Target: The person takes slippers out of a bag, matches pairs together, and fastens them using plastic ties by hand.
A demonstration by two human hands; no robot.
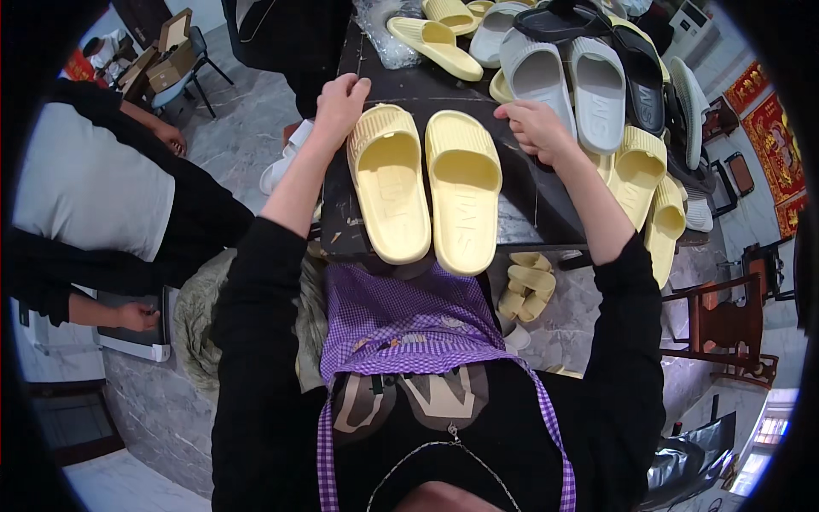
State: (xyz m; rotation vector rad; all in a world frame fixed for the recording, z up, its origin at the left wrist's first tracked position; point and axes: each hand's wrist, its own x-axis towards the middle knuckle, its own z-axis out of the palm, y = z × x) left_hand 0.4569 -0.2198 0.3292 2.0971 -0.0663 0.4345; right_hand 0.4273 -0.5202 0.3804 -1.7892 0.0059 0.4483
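Two pale yellow slide slippers lie side by side on the dark table (pixel 341 224) in front of me, toes away from me. Beside the toe of the left slipper (pixel 394 192) is my left hand (pixel 339 109), its fingers curled closed. My right hand (pixel 537 130) is up to the right of the right slipper (pixel 463 200), apart from it, with thumb and fingers pinched together. Whatever either hand may hold is hidden or too small to make out. Just past my right hand rests a grey slipper (pixel 539 81), with another grey slipper (pixel 599 102) next to it.
Black, grey and yellow slippers pile up at the table's right and far side, near a clear plastic bag (pixel 386 32). More yellow slippers (pixel 527 286) lie on the floor under the table edge. Another person (pixel 94 183) stands at left. A wooden chair (pixel 725 324) is at right.
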